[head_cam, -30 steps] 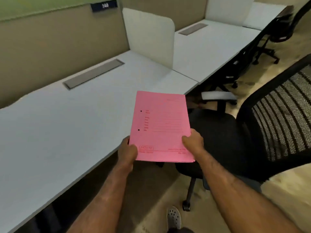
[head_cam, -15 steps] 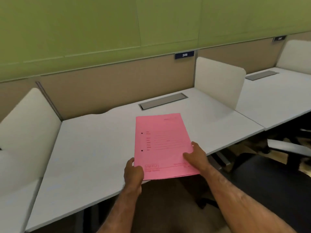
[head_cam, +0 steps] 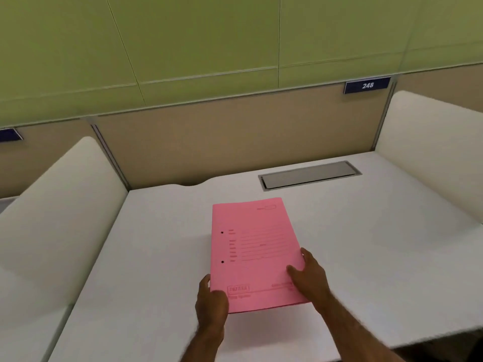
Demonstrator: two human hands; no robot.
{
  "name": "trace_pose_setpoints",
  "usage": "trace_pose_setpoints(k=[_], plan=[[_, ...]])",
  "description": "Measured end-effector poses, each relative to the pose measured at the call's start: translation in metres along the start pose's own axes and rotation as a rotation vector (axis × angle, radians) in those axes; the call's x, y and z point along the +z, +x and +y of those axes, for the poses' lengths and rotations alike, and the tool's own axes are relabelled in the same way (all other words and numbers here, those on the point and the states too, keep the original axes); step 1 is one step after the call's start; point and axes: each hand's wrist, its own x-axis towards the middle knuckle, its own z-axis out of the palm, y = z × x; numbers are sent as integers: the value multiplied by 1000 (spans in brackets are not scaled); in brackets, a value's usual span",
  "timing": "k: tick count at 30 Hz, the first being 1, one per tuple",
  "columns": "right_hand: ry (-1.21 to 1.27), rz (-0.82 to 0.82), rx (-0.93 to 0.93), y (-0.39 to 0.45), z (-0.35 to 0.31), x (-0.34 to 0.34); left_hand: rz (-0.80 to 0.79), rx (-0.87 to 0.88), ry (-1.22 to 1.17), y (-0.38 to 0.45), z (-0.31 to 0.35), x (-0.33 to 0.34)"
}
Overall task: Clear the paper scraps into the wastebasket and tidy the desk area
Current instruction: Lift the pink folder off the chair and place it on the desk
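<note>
A pink folder (head_cam: pixel 254 246) with two punch holes on its left side is held over the middle of the white desk (head_cam: pixel 146 252), low above the top. My left hand (head_cam: pixel 210 301) grips its near left corner, thumb on top. My right hand (head_cam: pixel 311 278) grips its near right edge, thumb on the cover. Whether the folder's far end touches the desk I cannot tell. No paper scraps or wastebasket are in view.
White side dividers stand at the left (head_cam: pixel 60 205) and right (head_cam: pixel 428 152) of the desk. A grey cable hatch (head_cam: pixel 309 175) is set in the desk's back right. A beige partition with a blue "248" sign (head_cam: pixel 367 85) runs behind.
My view has swung left from the chair and aisle to face the desk. Both hands have carried the pink folder forward from beyond the desk's edge to over its middle.
</note>
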Motion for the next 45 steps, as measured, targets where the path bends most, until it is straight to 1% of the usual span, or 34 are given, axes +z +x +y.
trace_pose_setpoints(k=[4, 10, 15, 18, 21, 24, 27, 29, 31, 33, 36, 39, 42, 45], plan=[[23, -72, 20, 81, -16, 17, 44, -49, 51, 69, 18, 32], [16, -160, 6, 193, -39, 44, 96, -65, 113, 161, 49, 72], [18, -197, -13, 259, -53, 67, 113, -74, 185, 224, 61, 95], [40, -227, 14, 291, -52, 80, 115, -81, 224, 259, 60, 108], [53, -236, 26, 317, -47, 92, 119, -44, 299, 289, 59, 121], [33, -207, 17, 336, -43, 104, 148, 45, 411, 316, 58, 133], [-28, -148, -67, 350, -38, 118, 181, 152, 629, 334, 57, 146], [-123, -136, -113, 355, -36, 124, 166, 236, 801, 340, 52, 154], [-283, -120, -175, 360, -32, 130, 121, 318, 925, 344, 40, 161], [-418, -112, -232, 364, -28, 136, 108, 354, 964, 349, 30, 165], [-491, -121, -221, 371, -25, 144, 97, 352, 969, 355, 28, 168], [-496, -150, -209, 371, -29, 142, 53, 333, 972, 356, 30, 165], [-457, -212, -204, 367, -33, 131, 19, 317, 982, 348, 35, 155], [-434, -282, -195, 348, -31, 119, -17, 357, 1062, 327, 39, 143]])
